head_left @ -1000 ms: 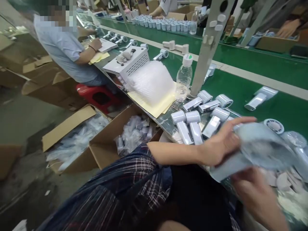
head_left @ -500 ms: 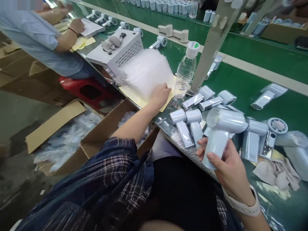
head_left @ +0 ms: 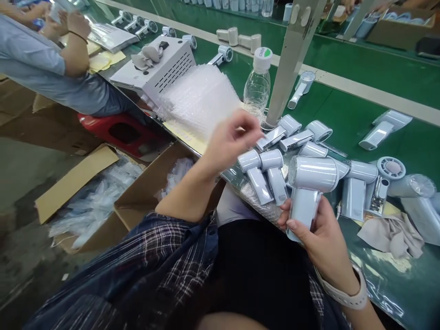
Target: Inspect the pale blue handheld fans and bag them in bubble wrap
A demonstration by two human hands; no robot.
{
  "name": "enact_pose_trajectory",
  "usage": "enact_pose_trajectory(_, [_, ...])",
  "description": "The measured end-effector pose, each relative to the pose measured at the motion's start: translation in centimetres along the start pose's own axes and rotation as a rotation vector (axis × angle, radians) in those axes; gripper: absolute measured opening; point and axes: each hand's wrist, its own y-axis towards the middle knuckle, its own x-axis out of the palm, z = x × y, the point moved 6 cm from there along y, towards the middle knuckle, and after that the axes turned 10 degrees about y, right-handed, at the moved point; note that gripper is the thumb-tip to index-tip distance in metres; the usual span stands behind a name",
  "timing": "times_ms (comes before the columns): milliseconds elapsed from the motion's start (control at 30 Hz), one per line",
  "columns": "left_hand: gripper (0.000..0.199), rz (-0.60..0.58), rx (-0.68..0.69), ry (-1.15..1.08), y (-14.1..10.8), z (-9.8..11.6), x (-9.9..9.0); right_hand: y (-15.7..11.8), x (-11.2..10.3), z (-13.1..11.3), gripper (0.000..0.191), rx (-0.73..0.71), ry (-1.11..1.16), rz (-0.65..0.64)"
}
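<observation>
My right hand (head_left: 318, 227) is wrapped round the handle of a pale blue, hairdryer-shaped device (head_left: 313, 174), held upright with its barrel on top. My left hand (head_left: 237, 137), blurred by motion, is in the air in front of the clear bottle (head_left: 257, 87). Its thumb and fingers curl toward each other; whether anything thin is between them is too blurred to tell. Behind it lies a stack of clear plastic sleeves (head_left: 202, 98) on yellow paper (head_left: 184, 137). Several similar devices (head_left: 271, 172) lie on the green table between and beyond my hands.
A grey vented box (head_left: 168, 68) and a metal post (head_left: 292, 59) stand on the table. A crumpled cloth (head_left: 393, 236) lies at right. Cartons with plastic (head_left: 96, 201) stand lower left. A co-worker's arm (head_left: 77, 50) is upper left, near a red stool (head_left: 113, 133).
My left hand has moved off the plastic sleeves, up and right toward the devices. My right hand still holds its device, now tilted slightly differently. The view has shifted a little.
</observation>
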Motion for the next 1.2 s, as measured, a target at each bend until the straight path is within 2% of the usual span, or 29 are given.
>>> enact_pose_trajectory(67, [0.017,-0.103,0.232,-0.061,-1.4,6.1,1.6,0.1,-0.1,0.0,0.057,-0.008,-0.031,0.021])
enact_pose_trajectory(100, [0.016,-0.091,0.292,-0.03,-1.9,8.2,2.4,0.1,-0.2,0.1,0.057,-0.014,-0.046,0.03])
enact_pose_trajectory(133, [0.016,-0.082,0.322,0.016,-2.1,9.4,3.4,0.2,-0.2,0.3,0.058,-0.016,-0.065,0.038])
enact_pose_trajectory(200, [0.012,-0.071,0.303,0.123,-1.6,9.3,5.3,0.3,-0.6,0.9,0.061,-0.015,-0.121,0.07])
enact_pose_trajectory(267, [0.003,-0.026,0.206,0.215,-0.4,6.4,5.6,0.1,-1.5,1.5,0.069,-0.036,-0.205,0.147])
enact_pose_trajectory(300, [0.006,0.028,0.138,0.257,0.3,4.3,4.7,0.0,-2.0,1.6,0.072,-0.058,-0.244,0.187])
enact_pose_trajectory(367, [0.016,0.204,-0.028,0.35,1.2,-0.4,1.0,-0.3,-2.7,1.8,0.071,-0.091,-0.281,0.22])
enact_pose_trajectory(433, [0.018,0.277,-0.212,0.491,1.3,-5.0,-3.4,-0.5,-2.9,1.8,0.064,-0.073,-0.26,0.178])
enact_pose_trajectory(467, [0.021,0.276,-0.305,0.601,1.1,-6.9,-5.4,-0.5,-2.9,1.8,0.062,-0.055,-0.234,0.154])
enact_pose_trajectory(500, [0.028,0.201,-0.383,0.716,0.8,-8.6,-6.8,-0.5,-2.8,1.7,0.06,-0.042,-0.205,0.14])
enact_pose_trajectory(567, [0.05,0.027,-0.497,0.882,-0.2,-11.2,-8.5,-0.3,-2.6,1.3,0.055,-0.037,-0.147,0.134])
enact_pose_trajectory(600, [0.06,-0.019,-0.527,0.919,-0.6,-12.0,-8.9,-0.1,-2.4,1.2,0.053,-0.04,-0.121,0.131])
enact_pose_trajectory(633, [0.068,-0.013,-0.543,0.928,-1.0,-12.5,-9.2,0.0,-2.2,1.1,0.051,-0.04,-0.1,0.124])
enact_pose_trajectory(767, [0.081,0.265,-0.575,0.846,-1.7,-13.6,-11.3,0.1,-1.9,1.4,0.052,-0.006,-0.068,0.093])
enact_pose_trajectory(833, [0.071,0.336,-0.628,0.79,-1.8,-14.6,-12.8,0.0,-2.1,1.5,0.054,0.005,-0.071,0.095])
enact_pose_trajectory(900, [0.047,0.397,-0.639,0.776,-1.5,-15.1,-14.5,-0.2,-2.6,1.5,0.054,0.001,-0.076,0.115])
enact_pose_trajectory(933, [0.039,0.449,-0.606,0.789,-1.4,-14.7,-15.0,-0.3,-2.8,1.5,0.054,-0.004,-0.074,0.132])
enact_pose_trajectory(967, [0.04,0.502,-0.542,0.8,-1.1,-13.7,-15.0,-0.3,-3.1,1.6,0.054,-0.008,-0.065,0.149])
enact_pose_trajectory(1000, [0.046,0.539,-0.449,0.795,-0.9,-12.3,-14.4,-0.4,-3.3,1.6,0.053,-0.012,-0.048,0.167])
enact_pose_trajectory(1033, [0.053,0.534,-0.347,0.774,-0.7,-10.4,-13.0,-0.4,-3.5,1.8,0.053,-0.014,-0.027,0.182])
enact_pose_trajectory(1067, [0.054,0.465,-0.242,0.726,-0.4,-8.3,-10.6,-0.4,-3.7,1.9,0.052,-0.018,-0.005,0.196])
enact_pose_trajectory(1100, [0.054,0.347,-0.143,0.671,-0.2,-6.0,-7.6,-0.5,-3.8,2.0,0.051,-0.021,0.016,0.207])
enact_pose_trajectory(1200, [0.038,-0.217,0.008,0.619,-0.5,-0.1,3.2,-0.7,-4.1,2.2,0.047,-0.03,0.046,0.215])
